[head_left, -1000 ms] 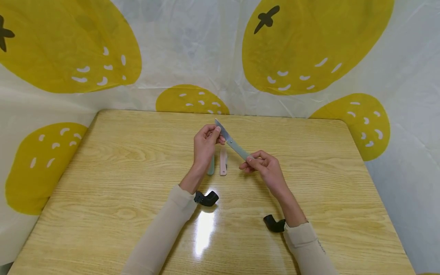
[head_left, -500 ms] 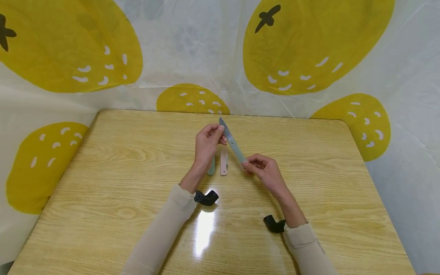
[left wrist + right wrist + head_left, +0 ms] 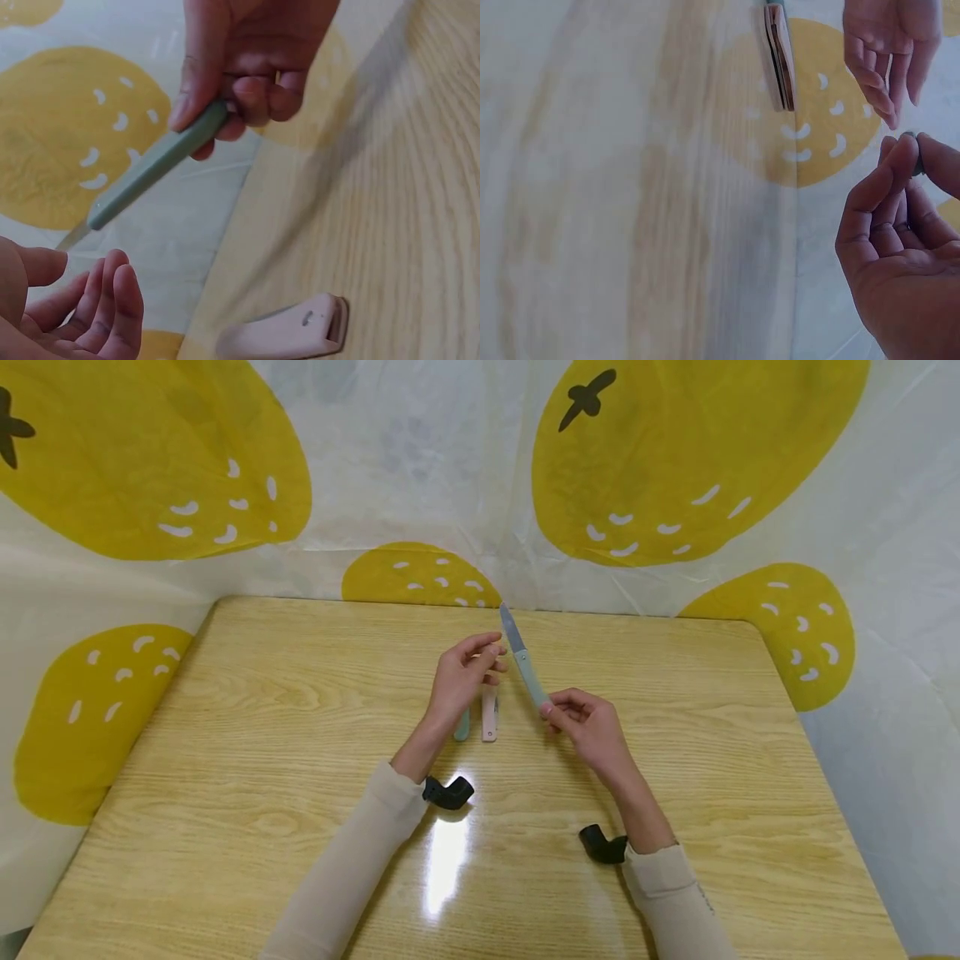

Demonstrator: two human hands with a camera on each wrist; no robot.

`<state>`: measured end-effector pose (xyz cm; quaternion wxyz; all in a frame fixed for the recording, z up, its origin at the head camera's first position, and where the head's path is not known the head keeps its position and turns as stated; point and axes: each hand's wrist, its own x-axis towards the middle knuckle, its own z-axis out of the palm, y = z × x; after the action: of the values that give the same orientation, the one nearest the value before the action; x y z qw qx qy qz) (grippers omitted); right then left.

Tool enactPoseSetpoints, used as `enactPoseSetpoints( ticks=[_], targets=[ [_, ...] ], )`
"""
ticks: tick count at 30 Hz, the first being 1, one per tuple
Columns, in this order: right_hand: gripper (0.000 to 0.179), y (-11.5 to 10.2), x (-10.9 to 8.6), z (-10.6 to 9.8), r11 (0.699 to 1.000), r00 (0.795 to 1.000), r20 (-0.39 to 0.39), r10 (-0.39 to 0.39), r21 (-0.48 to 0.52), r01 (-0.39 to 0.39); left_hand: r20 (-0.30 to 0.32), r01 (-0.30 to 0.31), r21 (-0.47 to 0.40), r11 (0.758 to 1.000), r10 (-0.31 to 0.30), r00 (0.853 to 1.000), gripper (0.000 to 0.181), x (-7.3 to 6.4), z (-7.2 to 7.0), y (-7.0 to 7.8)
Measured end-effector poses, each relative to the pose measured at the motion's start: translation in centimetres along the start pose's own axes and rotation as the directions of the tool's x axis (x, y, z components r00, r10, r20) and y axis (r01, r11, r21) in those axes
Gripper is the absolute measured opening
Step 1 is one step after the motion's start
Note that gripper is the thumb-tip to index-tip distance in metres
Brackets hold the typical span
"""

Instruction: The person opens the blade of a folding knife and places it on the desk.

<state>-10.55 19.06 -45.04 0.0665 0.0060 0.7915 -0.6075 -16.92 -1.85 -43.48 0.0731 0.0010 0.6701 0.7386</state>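
Observation:
My right hand (image 3: 592, 735) pinches the end of a pale green folding knife (image 3: 531, 679) between thumb and fingers. Its blade (image 3: 512, 628) is unfolded and points up, away from me. Beside the blade is my left hand (image 3: 459, 681), fingers loosely bent and holding nothing; in the left wrist view its thumb and fingers (image 3: 124, 307) stand apart. Below, a pink folding knife (image 3: 489, 722) lies folded on the table. A second green handle (image 3: 462, 725) lies left of it, partly hidden by my left hand.
The wooden table (image 3: 300, 710) runs back to a white sheet (image 3: 420, 460) printed with yellow fruit. Black wrist-mounted pieces (image 3: 450, 793) project from both sleeves. Light glares on the tabletop near the front.
My left hand has let go of the blade. My right hand has swung the knife rightward and more upright, away from the left fingers. The things on the table have not moved.

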Motion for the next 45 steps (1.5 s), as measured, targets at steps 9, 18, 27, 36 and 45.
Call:
enactPoseSetpoints(
  ticks=[9, 18, 27, 36, 45],
  targets=[
    [0.029, -0.1, 0.2, -0.9, 0.999, 0.998, -0.044, 0.037, 0.024, -0.036, 0.005, 0.007, 0.078, 0.997, -0.008, 1.0, 0.026, -0.3, -0.8, -0.5],
    [0.036, 0.3, 0.3, -1.8, 0.988, 0.987, -0.127, 0.097, 0.131, -0.08, 0.014, 0.032, 0.087, 0.996, -0.033, 0.999, 0.025, -0.4, -1.4, -1.1],
    [0.04, 1.2, 0.1, -3.2, 0.979, 0.975, -0.19, 0.116, 0.19, -0.079, 0.017, 0.051, 0.105, 0.993, -0.053, 0.998, 0.028, -0.5, -1.7, -1.7],
    [0.037, 1.8, 0.4, -4.1, 0.975, 0.956, -0.246, 0.163, 0.191, -0.117, 0.012, 0.059, 0.122, 0.991, -0.061, 0.998, 0.028, -0.5, -2.2, -2.0],
    [0.036, 1.8, 0.6, -4.7, 0.961, 0.935, -0.278, 0.223, 0.226, -0.162, 0.002, 0.049, 0.11, 0.993, -0.049, 0.999, 0.028, -0.4, -2.6, -2.0]
  ],
)
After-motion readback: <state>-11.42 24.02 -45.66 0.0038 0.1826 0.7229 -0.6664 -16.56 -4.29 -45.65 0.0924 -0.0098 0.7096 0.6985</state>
